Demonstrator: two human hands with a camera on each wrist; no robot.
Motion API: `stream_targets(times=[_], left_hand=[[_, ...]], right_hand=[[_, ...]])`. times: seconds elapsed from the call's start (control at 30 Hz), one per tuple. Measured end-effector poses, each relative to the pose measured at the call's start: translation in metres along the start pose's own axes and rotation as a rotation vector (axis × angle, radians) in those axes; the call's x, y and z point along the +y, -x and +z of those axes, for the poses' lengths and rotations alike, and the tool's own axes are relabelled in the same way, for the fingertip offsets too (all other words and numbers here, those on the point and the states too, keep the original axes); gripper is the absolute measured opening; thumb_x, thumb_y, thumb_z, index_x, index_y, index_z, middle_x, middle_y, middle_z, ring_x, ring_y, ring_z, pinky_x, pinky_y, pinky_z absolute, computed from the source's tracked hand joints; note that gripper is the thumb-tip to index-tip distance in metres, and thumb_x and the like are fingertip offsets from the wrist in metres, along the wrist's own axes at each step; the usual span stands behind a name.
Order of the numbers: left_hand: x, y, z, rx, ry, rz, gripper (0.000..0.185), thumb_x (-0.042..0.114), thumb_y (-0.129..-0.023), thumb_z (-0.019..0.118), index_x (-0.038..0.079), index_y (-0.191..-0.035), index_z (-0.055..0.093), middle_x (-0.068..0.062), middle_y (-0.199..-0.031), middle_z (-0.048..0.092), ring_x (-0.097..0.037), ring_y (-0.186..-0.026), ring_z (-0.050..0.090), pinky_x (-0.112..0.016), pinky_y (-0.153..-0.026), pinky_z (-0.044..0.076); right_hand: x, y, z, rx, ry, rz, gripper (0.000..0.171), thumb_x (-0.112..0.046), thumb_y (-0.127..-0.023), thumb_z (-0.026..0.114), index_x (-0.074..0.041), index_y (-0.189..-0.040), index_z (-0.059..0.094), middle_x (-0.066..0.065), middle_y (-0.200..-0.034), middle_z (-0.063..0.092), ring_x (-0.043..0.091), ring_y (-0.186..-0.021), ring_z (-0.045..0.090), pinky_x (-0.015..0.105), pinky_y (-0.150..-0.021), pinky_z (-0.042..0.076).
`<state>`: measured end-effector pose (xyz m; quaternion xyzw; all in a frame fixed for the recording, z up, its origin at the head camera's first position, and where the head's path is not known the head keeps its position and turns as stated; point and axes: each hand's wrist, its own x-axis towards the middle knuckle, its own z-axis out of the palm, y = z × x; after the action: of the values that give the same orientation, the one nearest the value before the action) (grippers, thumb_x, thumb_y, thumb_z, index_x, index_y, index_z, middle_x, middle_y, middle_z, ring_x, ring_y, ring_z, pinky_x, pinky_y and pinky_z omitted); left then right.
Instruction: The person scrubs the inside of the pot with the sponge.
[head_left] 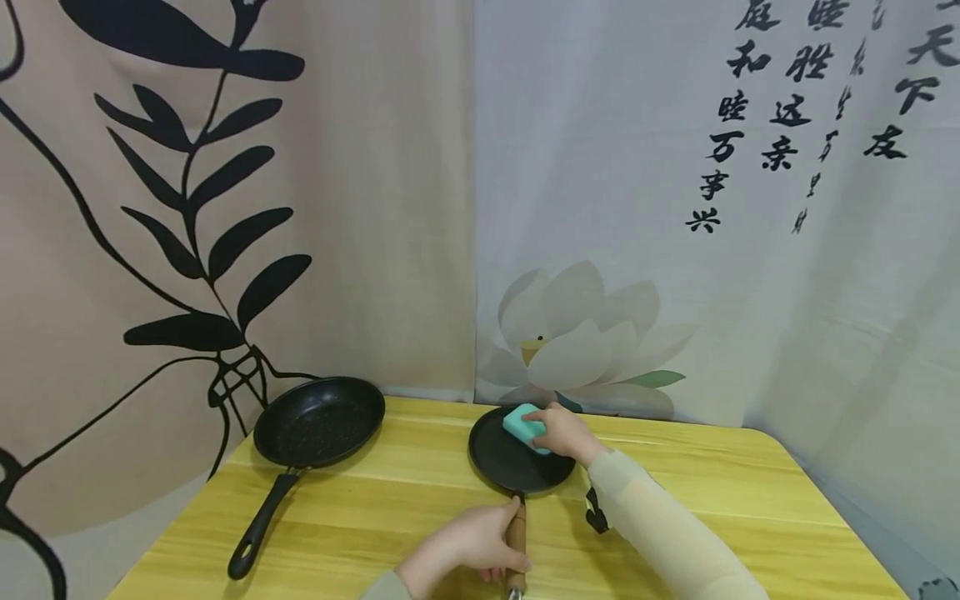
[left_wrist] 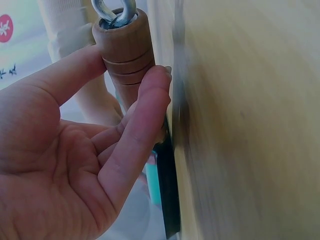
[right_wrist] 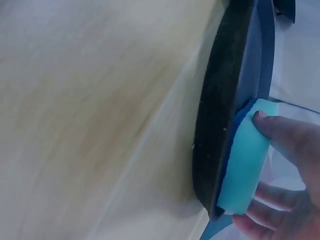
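My left hand point(head_left: 483, 540) grips the wooden handle point(left_wrist: 126, 50) of a small flat black pan point(head_left: 498, 454) by its sides, with a metal hanging loop point(left_wrist: 120, 12) at the handle's end. In the head view the pan lies on the table in front of me. A turquoise sponge point(right_wrist: 248, 157) with a dark scouring side is pinched between thumb and fingers of my right hand point(head_left: 564, 432). Its dark side faces the pan's cooking surface, toward the far right of the pan's rim.
A larger black frying pan point(head_left: 321, 423) sits at the table's back left, its black handle point(head_left: 258, 529) pointing toward me. Under my right forearm a small black object point(head_left: 596, 512) partly shows. Behind the wooden table point(head_left: 390, 500) hangs a printed curtain point(head_left: 390, 208).
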<state>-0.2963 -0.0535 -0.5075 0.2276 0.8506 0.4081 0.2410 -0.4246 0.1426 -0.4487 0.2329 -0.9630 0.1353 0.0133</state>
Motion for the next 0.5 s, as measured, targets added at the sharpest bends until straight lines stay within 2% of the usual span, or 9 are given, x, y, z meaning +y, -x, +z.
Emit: stream_targets(times=[0.07, 0.2, 0.33, 0.43, 0.5], left_hand=[[0.013, 0.008, -0.002, 0.001, -0.044, -0.005, 0.096, 0.047, -0.083, 0.074, 0.006, -0.154, 0.024, 0.001, -0.063, 0.066, -0.015, -0.053, 0.064, -0.032, -0.048, 0.055], [0.026, 0.017, -0.004, -0.001, -0.074, -0.003, 0.095, 0.046, -0.085, 0.073, 0.003, -0.153, 0.024, 0.003, -0.062, 0.065, -0.013, -0.053, 0.064, -0.029, -0.048, 0.054], [0.047, 0.031, -0.006, 0.023, -0.02, -0.013, 0.09, 0.031, -0.085, 0.076, -0.004, -0.15, 0.025, -0.004, -0.061, 0.065, -0.018, -0.05, 0.063, -0.032, -0.046, 0.053], [0.056, 0.038, -0.006, 0.053, 0.005, -0.016, 0.086, 0.023, -0.085, 0.077, -0.006, -0.149, 0.028, -0.006, -0.059, 0.064, -0.02, -0.049, 0.061, -0.033, -0.045, 0.052], [0.056, 0.039, -0.006, 0.055, 0.001, -0.014, 0.086, 0.023, -0.085, 0.077, -0.006, -0.149, 0.028, -0.005, -0.059, 0.064, -0.02, -0.049, 0.061, -0.033, -0.045, 0.052]], right_hand=[[0.001, 0.001, 0.0, -0.001, -0.001, 0.007, 0.048, -0.023, -0.083, 0.078, -0.02, -0.129, 0.065, 0.016, -0.121, 0.056, 0.018, -0.08, 0.055, 0.034, -0.065, 0.047], [0.001, 0.003, 0.0, 0.0, 0.005, 0.016, 0.048, -0.024, -0.082, 0.079, -0.021, -0.129, 0.065, 0.015, -0.121, 0.056, 0.018, -0.081, 0.055, 0.034, -0.065, 0.048], [0.001, 0.007, 0.0, -0.005, 0.005, 0.012, 0.049, -0.025, -0.082, 0.079, -0.02, -0.129, 0.065, 0.014, -0.118, 0.057, 0.017, -0.077, 0.055, 0.034, -0.062, 0.048], [0.0, 0.009, 0.0, -0.005, 0.002, 0.001, 0.05, -0.026, -0.082, 0.079, -0.02, -0.129, 0.065, 0.016, -0.12, 0.057, 0.02, -0.08, 0.057, 0.034, -0.063, 0.048], [0.0, 0.01, 0.001, -0.009, 0.002, -0.003, 0.05, -0.026, -0.082, 0.079, -0.02, -0.13, 0.065, 0.017, -0.123, 0.057, 0.022, -0.083, 0.059, 0.034, -0.064, 0.048]])
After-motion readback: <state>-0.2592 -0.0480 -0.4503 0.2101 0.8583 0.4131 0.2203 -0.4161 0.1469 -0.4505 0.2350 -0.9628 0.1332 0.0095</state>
